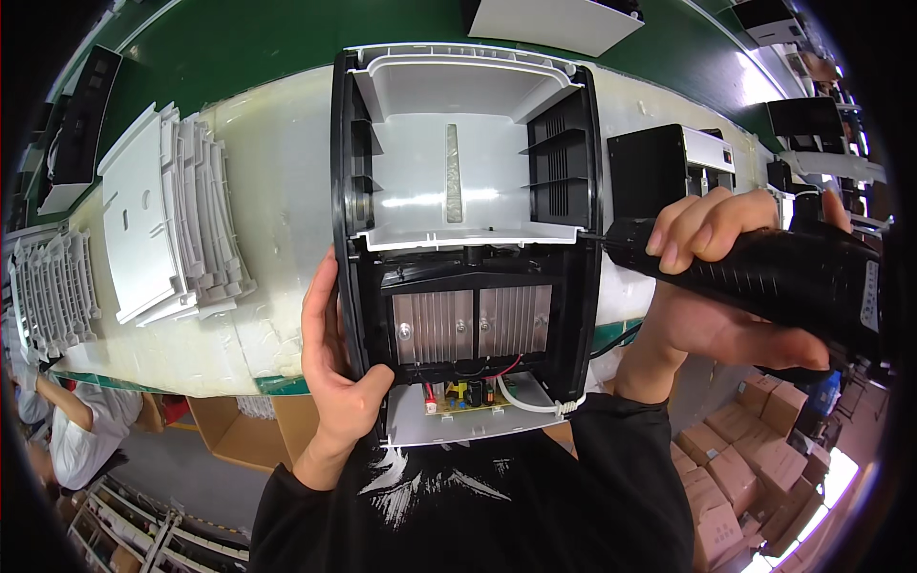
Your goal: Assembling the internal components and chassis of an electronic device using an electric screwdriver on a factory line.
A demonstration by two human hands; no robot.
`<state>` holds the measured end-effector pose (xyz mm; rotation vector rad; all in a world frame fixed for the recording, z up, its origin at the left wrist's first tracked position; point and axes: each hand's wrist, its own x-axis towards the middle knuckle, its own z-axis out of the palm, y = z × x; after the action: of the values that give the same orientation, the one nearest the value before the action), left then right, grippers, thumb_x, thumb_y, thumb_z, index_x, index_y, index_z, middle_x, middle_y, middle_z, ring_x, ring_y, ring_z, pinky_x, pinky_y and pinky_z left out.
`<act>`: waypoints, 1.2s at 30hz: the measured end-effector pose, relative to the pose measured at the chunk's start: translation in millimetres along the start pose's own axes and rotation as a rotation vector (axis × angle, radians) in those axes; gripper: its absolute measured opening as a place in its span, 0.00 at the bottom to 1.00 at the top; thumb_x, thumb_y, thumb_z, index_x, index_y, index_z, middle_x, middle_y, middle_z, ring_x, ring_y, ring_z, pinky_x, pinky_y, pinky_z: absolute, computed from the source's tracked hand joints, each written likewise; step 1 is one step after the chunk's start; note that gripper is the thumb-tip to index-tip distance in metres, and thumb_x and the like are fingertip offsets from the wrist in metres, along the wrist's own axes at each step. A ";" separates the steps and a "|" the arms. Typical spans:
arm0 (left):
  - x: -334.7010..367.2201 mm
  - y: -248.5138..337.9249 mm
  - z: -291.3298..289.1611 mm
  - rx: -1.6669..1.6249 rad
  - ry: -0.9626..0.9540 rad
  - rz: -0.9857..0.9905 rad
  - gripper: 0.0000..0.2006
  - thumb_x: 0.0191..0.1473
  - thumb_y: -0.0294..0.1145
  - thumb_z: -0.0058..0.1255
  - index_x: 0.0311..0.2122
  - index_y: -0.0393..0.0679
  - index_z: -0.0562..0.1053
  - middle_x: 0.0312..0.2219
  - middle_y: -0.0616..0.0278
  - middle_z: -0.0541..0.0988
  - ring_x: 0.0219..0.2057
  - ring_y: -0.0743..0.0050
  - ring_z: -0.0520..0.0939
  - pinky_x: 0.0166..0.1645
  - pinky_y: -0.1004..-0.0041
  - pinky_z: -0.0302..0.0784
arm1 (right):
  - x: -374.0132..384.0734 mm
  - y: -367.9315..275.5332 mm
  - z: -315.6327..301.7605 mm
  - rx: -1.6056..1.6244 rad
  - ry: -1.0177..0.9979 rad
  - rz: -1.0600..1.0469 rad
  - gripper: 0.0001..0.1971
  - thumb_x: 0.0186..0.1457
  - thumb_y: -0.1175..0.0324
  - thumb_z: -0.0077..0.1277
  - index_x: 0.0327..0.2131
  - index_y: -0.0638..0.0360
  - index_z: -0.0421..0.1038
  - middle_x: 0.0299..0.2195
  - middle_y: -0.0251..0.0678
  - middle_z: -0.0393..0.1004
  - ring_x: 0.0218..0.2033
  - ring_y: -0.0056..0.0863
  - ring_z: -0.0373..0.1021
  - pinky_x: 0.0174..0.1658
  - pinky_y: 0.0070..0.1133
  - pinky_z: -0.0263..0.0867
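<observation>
A black and white appliance housing [478,86] lies before me on the bench, its inside facing up. Two finned metal heat sinks [473,325] sit in its nearer half, and a small circuit board [468,396] with a white cable shows at the near end. My left hand [344,372] grips the housing's left side wall, thumb on the near corner. In my right hand [716,258] is a black power screwdriver [774,282], held level. Its bit meets the housing's right side, by the end of the white crosspiece [478,237]; the screw itself is too small to make out.
Stacked white plastic panels [153,220] stand on the bench to the left, with white slotted frames [57,291] beyond. Right of the housing is a black and white unit [659,167]. Cardboard boxes [745,444] are piled at lower right. Another person [86,430] is at far left.
</observation>
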<state>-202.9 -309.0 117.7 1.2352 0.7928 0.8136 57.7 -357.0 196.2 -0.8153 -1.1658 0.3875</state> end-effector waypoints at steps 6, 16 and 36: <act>0.0 -1.6 0.0 -0.014 -0.007 -0.008 0.45 0.27 0.10 0.34 0.61 0.33 0.48 0.60 0.51 0.52 0.62 0.61 0.55 0.64 0.68 0.48 | 3.9 4.3 0.9 0.063 -0.009 0.019 0.47 0.45 0.26 0.33 0.59 0.52 0.41 0.24 0.39 0.62 0.16 0.26 0.60 0.19 0.23 0.61; 1.8 -2.1 -1.1 -0.001 -0.016 0.019 0.45 0.27 0.10 0.35 0.60 0.34 0.49 0.61 0.51 0.51 0.62 0.60 0.54 0.64 0.67 0.47 | 2.4 8.3 -1.8 0.071 -0.038 0.037 0.46 0.46 0.26 0.33 0.57 0.52 0.46 0.24 0.38 0.63 0.16 0.25 0.60 0.19 0.22 0.60; 2.1 -3.7 1.3 -0.119 -0.035 0.036 0.44 0.28 0.10 0.36 0.60 0.32 0.50 0.60 0.52 0.54 0.61 0.61 0.57 0.63 0.69 0.49 | 43.3 -117.2 -6.1 -0.006 0.035 -0.206 0.42 0.52 0.30 0.26 0.35 0.70 0.63 0.19 0.43 0.64 0.14 0.33 0.64 0.14 0.26 0.64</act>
<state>-200.4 -308.2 114.1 1.1574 0.6857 0.8543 63.8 -408.3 310.1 -0.6963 -1.2064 0.1989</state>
